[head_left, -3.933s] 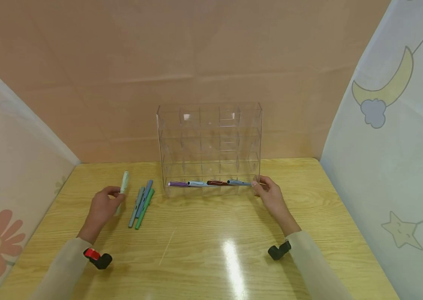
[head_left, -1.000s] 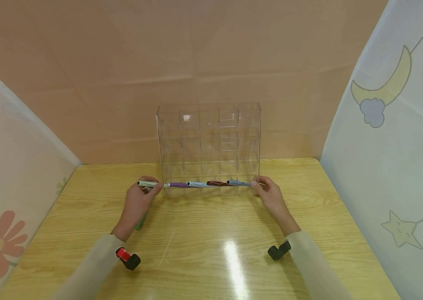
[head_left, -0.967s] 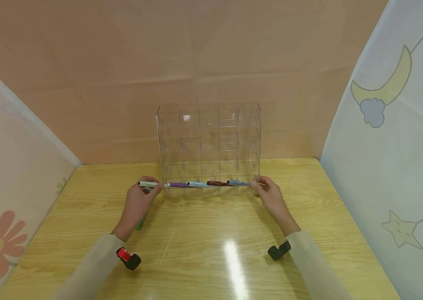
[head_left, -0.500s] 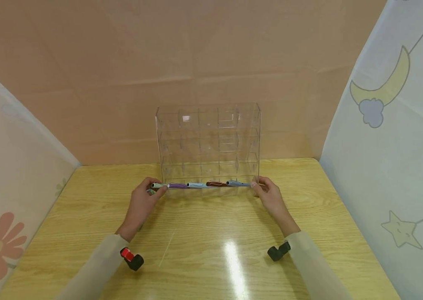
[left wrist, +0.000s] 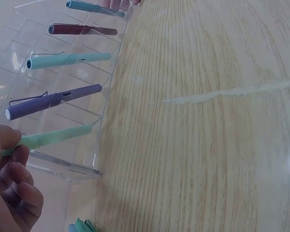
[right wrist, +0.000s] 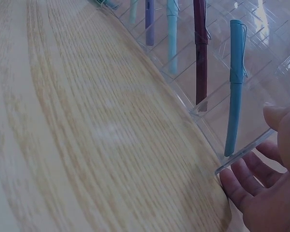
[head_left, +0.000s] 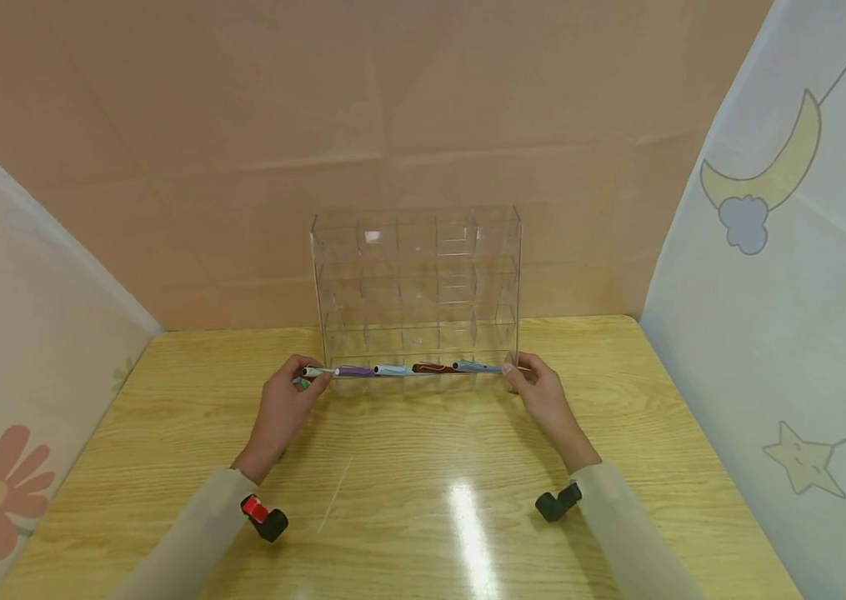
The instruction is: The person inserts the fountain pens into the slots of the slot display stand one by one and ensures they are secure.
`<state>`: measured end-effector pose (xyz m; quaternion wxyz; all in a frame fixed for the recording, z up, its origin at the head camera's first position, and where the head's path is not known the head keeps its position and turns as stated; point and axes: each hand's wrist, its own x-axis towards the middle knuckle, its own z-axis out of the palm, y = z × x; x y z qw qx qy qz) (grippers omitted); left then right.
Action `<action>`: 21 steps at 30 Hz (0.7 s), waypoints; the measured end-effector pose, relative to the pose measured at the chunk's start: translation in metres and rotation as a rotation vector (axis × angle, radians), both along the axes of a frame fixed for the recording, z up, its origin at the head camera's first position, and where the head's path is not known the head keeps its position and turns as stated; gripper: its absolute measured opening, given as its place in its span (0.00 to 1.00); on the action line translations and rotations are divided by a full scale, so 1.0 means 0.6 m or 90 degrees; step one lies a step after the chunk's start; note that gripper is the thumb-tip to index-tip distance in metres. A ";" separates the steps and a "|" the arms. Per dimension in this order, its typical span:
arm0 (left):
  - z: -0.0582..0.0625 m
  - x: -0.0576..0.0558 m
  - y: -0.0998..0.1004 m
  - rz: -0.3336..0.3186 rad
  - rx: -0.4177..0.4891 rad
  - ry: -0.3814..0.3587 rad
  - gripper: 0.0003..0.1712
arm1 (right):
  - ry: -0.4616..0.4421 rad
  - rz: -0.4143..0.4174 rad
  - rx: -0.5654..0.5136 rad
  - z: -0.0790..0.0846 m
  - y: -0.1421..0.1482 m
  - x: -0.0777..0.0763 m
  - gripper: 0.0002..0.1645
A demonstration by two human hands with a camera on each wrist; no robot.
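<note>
A clear acrylic rack point(head_left: 519, 283) with rows of compartments stands upright on the table. My left hand point(head_left: 282, 410) pinches a pale green pen point(left wrist: 53, 137) by its cap end; the pen's barrel lies in the bottom row's leftmost compartment. To its right, that row holds a purple pen point(head_left: 353, 372), a light blue pen point(head_left: 392, 370), a dark red pen point(head_left: 433, 367) and a blue pen point(head_left: 473, 367). My right hand point(head_left: 548, 408) grips the rack's lower right side wall, thumb inside and fingers outside, as the right wrist view point(right wrist: 270, 193) shows.
Loose pens, among them a green pen point(left wrist: 84, 225), lie on the wooden table point(head_left: 407, 467) left of the rack, mostly hidden by my left hand in the head view. A tan cloth point(head_left: 423, 100) hangs behind, and printed cloths point(head_left: 783, 333) flank both sides.
From beside the loose pens, my left hand has carried the pale green pen right, turned it level and slid it into the rack's bottom left compartment. The right hand has stayed put.
</note>
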<state>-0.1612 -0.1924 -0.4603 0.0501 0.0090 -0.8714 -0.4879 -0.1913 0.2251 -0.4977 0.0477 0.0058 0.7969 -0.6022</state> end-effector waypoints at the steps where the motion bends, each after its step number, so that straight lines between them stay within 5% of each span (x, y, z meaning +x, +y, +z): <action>1: 0.000 0.000 0.000 -0.001 -0.002 0.000 0.17 | 0.001 0.000 0.001 0.000 0.000 0.000 0.39; 11: -0.002 0.010 -0.005 0.001 0.003 -0.037 0.22 | 0.012 0.004 0.012 -0.006 0.000 0.003 0.38; 21: -0.012 0.032 -0.046 0.008 -0.023 -0.046 0.23 | 0.005 -0.002 0.016 -0.006 0.004 -0.001 0.40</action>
